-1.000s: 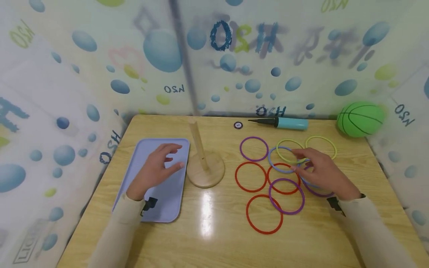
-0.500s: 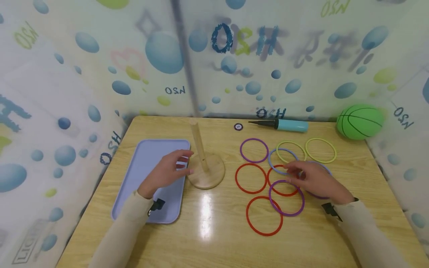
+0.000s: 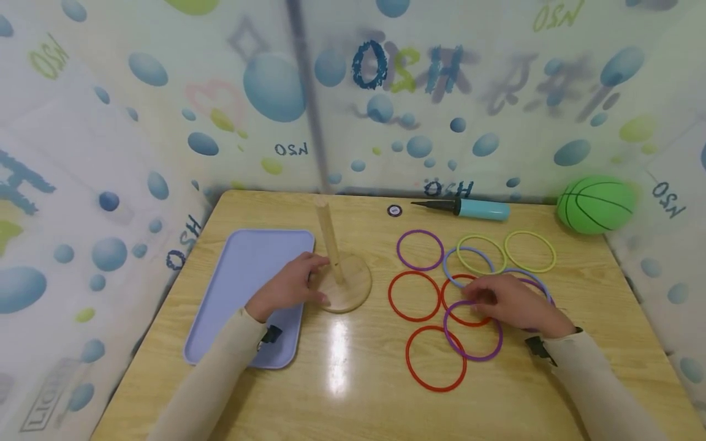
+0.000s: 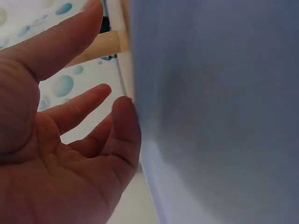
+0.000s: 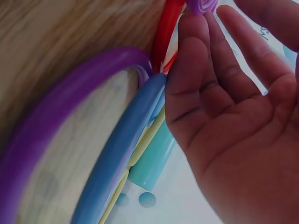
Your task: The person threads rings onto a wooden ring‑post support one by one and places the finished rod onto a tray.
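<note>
My left hand [image 3: 292, 285] reaches past the tray's right edge to the round base of a wooden peg stand [image 3: 355, 285], thumb and fingers spread at its left rim. In the left wrist view the fingers [image 4: 124, 116] are loosely bent, with a gap to the thumb. Among plastic rings, my right hand [image 3: 513, 303] is lowered over a purple ring [image 3: 480, 359] that overlaps two red rings. The right wrist view has the fingertips [image 5: 194, 28] right at that purple ring [image 5: 202, 5], the thumb apart from them. Behind this hand lie a blue ring [image 5: 124, 144] and another purple ring [image 5: 70, 88].
A blue-lavender tray [image 3: 242, 263] lies left of the stand. Yellow rings [image 3: 531, 231] and more colored rings spread on the table's right half. At the back are a hand pump [image 3: 482, 209], a small round disc [image 3: 394, 211] and a green ball [image 3: 597, 205].
My left hand has moved right from over the tray to the stand's base. My right hand has come left and nearer, down toward the front purple ring. The rings have stayed put.
</note>
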A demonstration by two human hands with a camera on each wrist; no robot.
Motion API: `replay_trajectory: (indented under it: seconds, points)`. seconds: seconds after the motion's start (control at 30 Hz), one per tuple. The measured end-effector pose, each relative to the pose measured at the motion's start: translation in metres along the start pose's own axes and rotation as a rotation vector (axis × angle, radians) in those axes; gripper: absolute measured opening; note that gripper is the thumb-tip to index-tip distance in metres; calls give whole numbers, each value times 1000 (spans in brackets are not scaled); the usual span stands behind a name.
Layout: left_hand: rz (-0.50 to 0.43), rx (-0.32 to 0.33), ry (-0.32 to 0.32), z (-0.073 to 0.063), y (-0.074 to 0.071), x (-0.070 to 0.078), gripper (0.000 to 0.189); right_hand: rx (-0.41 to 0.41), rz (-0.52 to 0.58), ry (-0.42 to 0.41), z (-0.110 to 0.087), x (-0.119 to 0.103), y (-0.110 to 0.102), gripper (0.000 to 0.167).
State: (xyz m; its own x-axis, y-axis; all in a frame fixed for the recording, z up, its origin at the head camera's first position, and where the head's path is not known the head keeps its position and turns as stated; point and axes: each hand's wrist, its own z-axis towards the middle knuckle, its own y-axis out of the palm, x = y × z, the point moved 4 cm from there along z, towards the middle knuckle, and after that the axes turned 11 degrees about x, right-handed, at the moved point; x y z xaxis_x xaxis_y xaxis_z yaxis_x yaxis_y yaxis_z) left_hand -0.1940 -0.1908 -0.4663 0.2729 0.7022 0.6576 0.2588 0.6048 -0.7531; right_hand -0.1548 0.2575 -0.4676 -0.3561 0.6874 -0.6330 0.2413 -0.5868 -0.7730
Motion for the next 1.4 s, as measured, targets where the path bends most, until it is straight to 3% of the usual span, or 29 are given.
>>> replay_trajectory:
  seconds: [0.6, 0.9, 1.2, 1.4]
  points:
    - [80, -7, -9, 2, 2, 1, 82, -11, -39, -69, 4, -2, 1, 20]
    - [120, 31, 52, -2, 2, 5, 79, -46, 64, 63, 4, 0, -2, 16]
    - [103, 8, 30, 0, 4, 2, 81, -34, 178, 57, 5, -9, -6, 15]
    - [108, 0, 29, 2, 4, 2, 86, -2, 174, 11, 10, -14, -10, 17]
